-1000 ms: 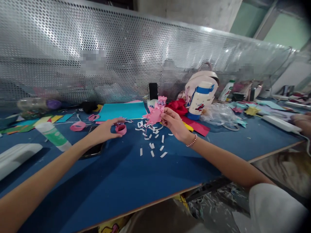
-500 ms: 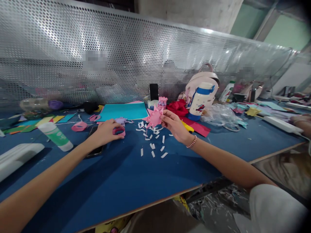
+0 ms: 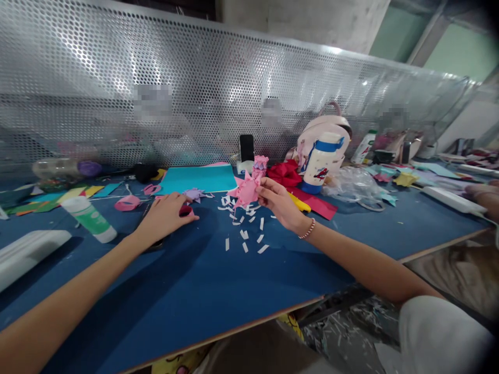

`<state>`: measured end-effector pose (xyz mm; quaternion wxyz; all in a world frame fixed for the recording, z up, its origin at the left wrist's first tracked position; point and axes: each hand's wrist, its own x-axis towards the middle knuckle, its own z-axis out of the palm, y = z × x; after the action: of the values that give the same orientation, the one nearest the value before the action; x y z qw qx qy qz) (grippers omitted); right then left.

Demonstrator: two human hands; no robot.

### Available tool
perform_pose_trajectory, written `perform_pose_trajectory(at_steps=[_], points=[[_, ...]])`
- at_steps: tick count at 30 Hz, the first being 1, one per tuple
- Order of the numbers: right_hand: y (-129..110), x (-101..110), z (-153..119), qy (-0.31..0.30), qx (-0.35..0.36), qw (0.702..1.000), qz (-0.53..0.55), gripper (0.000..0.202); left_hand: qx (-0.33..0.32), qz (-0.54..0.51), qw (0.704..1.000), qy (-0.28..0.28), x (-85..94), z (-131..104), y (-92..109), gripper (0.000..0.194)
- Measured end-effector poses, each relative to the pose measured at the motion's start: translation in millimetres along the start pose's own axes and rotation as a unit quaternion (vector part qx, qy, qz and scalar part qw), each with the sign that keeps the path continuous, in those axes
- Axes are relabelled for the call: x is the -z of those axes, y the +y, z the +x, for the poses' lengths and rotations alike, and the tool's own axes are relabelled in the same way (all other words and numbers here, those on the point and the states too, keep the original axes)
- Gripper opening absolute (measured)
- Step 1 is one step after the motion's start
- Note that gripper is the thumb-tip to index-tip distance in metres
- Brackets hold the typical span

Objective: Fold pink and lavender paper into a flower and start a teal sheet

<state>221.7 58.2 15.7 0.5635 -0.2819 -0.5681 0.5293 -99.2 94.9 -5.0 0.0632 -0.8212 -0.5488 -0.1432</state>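
Between the thumb and fingers of my right hand (image 3: 281, 203) is a spiky pink paper piece (image 3: 247, 190), raised over the table. My left hand (image 3: 167, 217) is curled round a pink paper ring (image 3: 186, 211), partly hidden by the fingers, above a dark phone (image 3: 156, 244). A lilac paper star (image 3: 194, 195) lies just beyond the left fingers. Small white paper strips (image 3: 244, 235) are scattered on the blue table (image 3: 218, 291) below and between my hands. Another pink and lilac paper piece (image 3: 260, 164) is behind the pink one.
A glue bottle (image 3: 90, 219) and a white case (image 3: 31, 254) are at left. Teal paper (image 3: 198, 178) lies behind my hands. A yellow tool (image 3: 299, 201), red paper (image 3: 319, 203), a white-and-blue bottle (image 3: 322, 163), a backpack (image 3: 304, 136) and a plastic bag (image 3: 353, 186) stand or lie right.
My left hand has shifted slightly left and turned, so less of the pink ring shows and more of the lilac star does. The pink piece in my right hand has tilted slightly.
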Motion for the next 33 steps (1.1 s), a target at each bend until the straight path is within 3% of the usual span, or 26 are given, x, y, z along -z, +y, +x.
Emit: perform_pose_trajectory(at_steps=[8, 10, 12, 13, 14, 17, 18, 21, 26, 33], points=[[2.7, 0.2, -1.6, -0.018, -0.007, 1.0, -0.011, 0.027, -0.002, -0.015, 0.999, 0.031, 12.0, -5.4, 14.5, 0.038], [3.2, -0.1, -2.0, -0.022, -0.009, 1.0, -0.01, 0.026, 0.011, -0.073, 0.996, 0.058, 14.7, -5.8, 20.4, 0.036], [3.7, -0.2, -2.3, -0.027, -0.01, 1.0, -0.009, 0.025, 0.034, -0.194, 0.977, 0.085, 17.4, -5.9, 27.8, 0.035], [4.0, -0.1, -2.5, -0.03, -0.011, 0.999, -0.009, 0.024, 0.06, -0.291, 0.951, 0.089, 18.5, -5.8, 31.6, 0.035], [4.3, 0.0, -2.6, -0.032, -0.012, 0.999, -0.011, 0.025, 0.098, -0.404, 0.906, 0.084, 19.5, -5.6, 35.1, 0.034], [5.5, 0.7, -2.6, -0.031, -0.016, 0.999, -0.015, 0.026, 0.204, -0.66, 0.721, 0.053, 20.9, -4.3, 42.0, 0.03], [6.0, 1.0, -2.4, -0.03, -0.017, 0.999, -0.015, 0.026, 0.223, -0.696, 0.681, 0.045, 20.9, -3.8, 43.0, 0.027], [7.5, 1.7, -2.1, -0.033, -0.017, 0.999, -0.009, 0.025, 0.244, -0.741, 0.625, 0.025, 20.2, -2.8, 42.7, 0.024], [7.5, 0.5, -2.4, -0.033, -0.025, 0.999, -0.006, 0.027, 0.247, -0.803, 0.543, -0.007, 21.9, -3.0, 38.3, 0.037], [6.5, -0.7, -3.7, -0.029, -0.036, 0.999, -0.007, 0.028, 0.254, -0.839, 0.48, -0.01, 23.4, -1.4, 33.9, 0.04]])
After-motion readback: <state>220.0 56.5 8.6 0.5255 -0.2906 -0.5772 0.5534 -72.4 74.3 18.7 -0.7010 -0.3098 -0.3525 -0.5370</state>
